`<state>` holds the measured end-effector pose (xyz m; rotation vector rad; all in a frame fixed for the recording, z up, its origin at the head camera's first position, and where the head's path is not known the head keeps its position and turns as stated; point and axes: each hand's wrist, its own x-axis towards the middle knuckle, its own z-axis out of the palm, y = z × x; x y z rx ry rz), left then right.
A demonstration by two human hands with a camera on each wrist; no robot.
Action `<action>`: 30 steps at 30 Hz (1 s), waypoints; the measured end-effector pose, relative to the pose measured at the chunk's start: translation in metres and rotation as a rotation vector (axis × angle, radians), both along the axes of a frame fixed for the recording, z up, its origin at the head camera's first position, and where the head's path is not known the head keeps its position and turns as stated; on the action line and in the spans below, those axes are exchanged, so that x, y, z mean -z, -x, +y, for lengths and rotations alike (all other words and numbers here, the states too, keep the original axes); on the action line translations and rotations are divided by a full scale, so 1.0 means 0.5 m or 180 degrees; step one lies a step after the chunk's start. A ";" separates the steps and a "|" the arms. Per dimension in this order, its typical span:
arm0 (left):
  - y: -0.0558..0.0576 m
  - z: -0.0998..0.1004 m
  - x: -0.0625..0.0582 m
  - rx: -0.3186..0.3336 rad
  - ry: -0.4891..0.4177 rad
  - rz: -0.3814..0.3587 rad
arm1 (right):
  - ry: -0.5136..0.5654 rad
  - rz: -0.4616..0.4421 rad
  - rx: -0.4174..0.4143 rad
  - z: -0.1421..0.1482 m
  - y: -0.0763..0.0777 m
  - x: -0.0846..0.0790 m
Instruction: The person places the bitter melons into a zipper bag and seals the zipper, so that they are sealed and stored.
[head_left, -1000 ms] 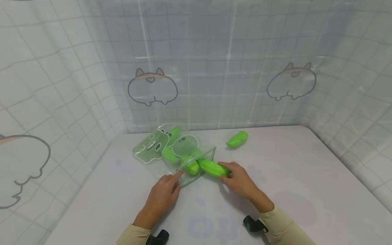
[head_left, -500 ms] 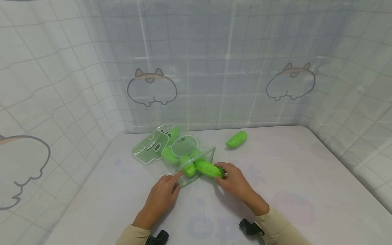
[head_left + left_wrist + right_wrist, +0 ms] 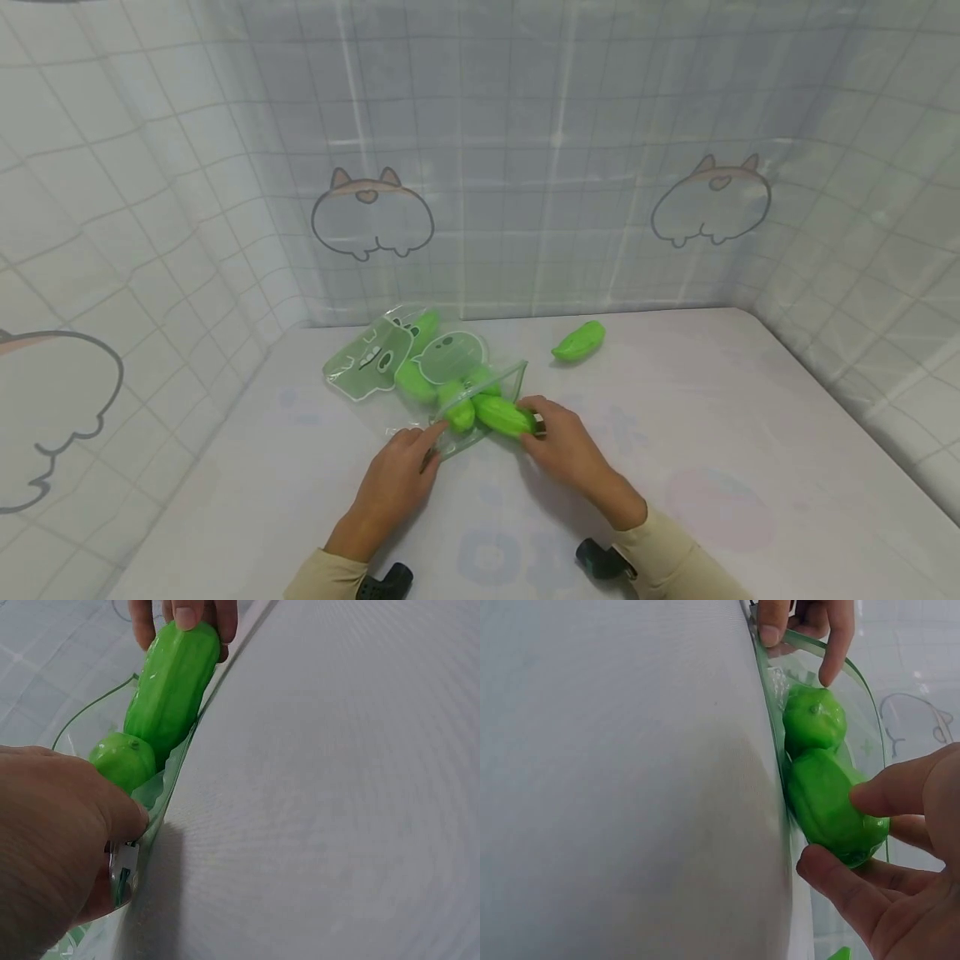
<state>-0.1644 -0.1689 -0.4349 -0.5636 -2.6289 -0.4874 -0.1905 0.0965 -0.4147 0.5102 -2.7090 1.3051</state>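
In the head view I see the right hand pinching the near end of a ridged green vegetable between thumb and fingers. Its long axis runs leftward and slightly away from that hand, the far end pointing into the mouth of a clear printed bag. The left hand is at the bag's near edge. Beyond the right hand, well apart, a loose vegetable lies on the worktop, its tip pointing left and back toward the hands.

The left wrist view shows me the left hand pinching the bag's edge; a bagged vegetable shows its rounded end between the hands.

In the right wrist view, I find the right thumb and fingers around the ridged one, its other end toward the left hand.
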 end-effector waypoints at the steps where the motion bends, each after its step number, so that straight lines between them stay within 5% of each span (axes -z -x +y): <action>1: 0.000 0.000 0.000 -0.0002 -0.0006 0.0001 | 0.0009 -0.0024 0.0024 -0.002 0.001 0.000; 23: 0.006 -0.001 0.007 0.0072 0.0003 0.0176 | -0.0249 0.0251 0.0270 -0.035 0.014 -0.003; 30: 0.006 -0.001 0.007 0.0039 0.0001 0.0056 | -0.0188 0.0212 0.0350 -0.032 0.015 0.005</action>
